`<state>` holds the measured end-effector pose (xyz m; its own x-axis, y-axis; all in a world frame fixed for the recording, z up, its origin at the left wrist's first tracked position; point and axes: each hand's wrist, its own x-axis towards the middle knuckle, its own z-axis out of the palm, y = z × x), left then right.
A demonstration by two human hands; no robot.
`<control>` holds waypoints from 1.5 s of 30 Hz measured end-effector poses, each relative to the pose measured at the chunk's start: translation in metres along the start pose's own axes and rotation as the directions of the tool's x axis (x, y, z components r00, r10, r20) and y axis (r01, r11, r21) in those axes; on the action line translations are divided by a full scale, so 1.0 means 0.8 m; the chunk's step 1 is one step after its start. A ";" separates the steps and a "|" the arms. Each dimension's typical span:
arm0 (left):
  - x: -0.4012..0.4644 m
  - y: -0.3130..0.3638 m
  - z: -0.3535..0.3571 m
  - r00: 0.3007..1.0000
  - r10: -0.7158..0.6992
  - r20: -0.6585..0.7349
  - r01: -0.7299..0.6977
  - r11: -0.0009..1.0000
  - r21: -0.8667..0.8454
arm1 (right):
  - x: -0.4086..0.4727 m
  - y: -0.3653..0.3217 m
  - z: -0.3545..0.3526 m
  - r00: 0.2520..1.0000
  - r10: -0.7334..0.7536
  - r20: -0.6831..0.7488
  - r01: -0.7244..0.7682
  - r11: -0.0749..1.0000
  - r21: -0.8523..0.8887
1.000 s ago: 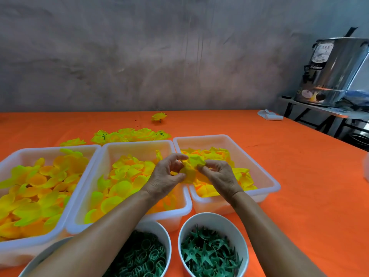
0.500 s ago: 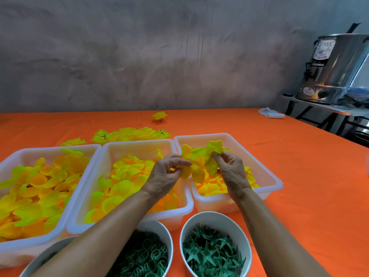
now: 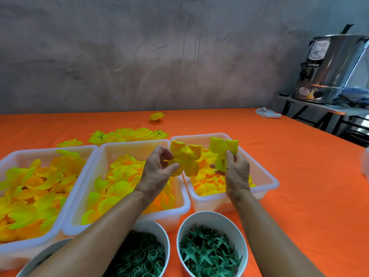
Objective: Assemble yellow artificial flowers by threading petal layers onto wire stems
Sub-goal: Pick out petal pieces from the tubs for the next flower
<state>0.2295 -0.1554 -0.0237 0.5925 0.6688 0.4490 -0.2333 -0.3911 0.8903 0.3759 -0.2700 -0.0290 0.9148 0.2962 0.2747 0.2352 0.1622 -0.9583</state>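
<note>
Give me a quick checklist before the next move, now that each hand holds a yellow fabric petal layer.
1. Left hand pinches yellow-orange fabric petal layer: ok.
2. Right hand grips greener yellow petal layer: ok.
3. The two layers are apart, not stuck together: ok.
4. Wire stem to thread onto: cannot tell, none visible.
5. Round white bowl of green star-shaped plastic pieces near the right arm: ok.
6. White plastic tray under the hands stocked with petals: ok.

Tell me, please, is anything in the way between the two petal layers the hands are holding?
Nothing visible: the left hand pinches one petal layer, the right hand another petal layer, with only open air between them.
</note>
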 end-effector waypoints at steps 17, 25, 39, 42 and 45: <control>0.004 0.001 0.003 0.970 -0.203 0.132 0.232 0.937 -0.263 | 0.000 0.006 0.007 0.965 0.152 0.215 0.056 0.678 -0.733; 0.002 -0.001 0.010 0.952 -0.228 0.205 0.276 0.927 -0.252 | 0.002 0.005 0.007 0.971 0.073 0.226 0.107 0.714 -0.691; -0.003 0.003 0.004 0.951 -0.237 0.200 0.287 0.918 -0.273 | -0.014 -0.016 0.003 0.904 -0.054 0.423 0.093 0.993 -0.072; -0.002 0.001 0.004 0.952 -0.224 0.209 0.274 0.927 -0.257 | -0.013 -0.016 0.002 0.868 -0.007 0.497 0.008 1.000 0.001; -0.001 -0.002 0.006 0.955 -0.206 0.214 0.255 0.939 -0.233 | -0.008 -0.019 0.002 0.825 0.078 0.559 -0.138 0.988 0.067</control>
<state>0.2331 -0.1583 -0.0256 0.7787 0.5842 0.2289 -0.2473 -0.0496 0.9677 0.3658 -0.2731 -0.0163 0.5896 0.7835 0.1963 0.0842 0.1821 -0.9797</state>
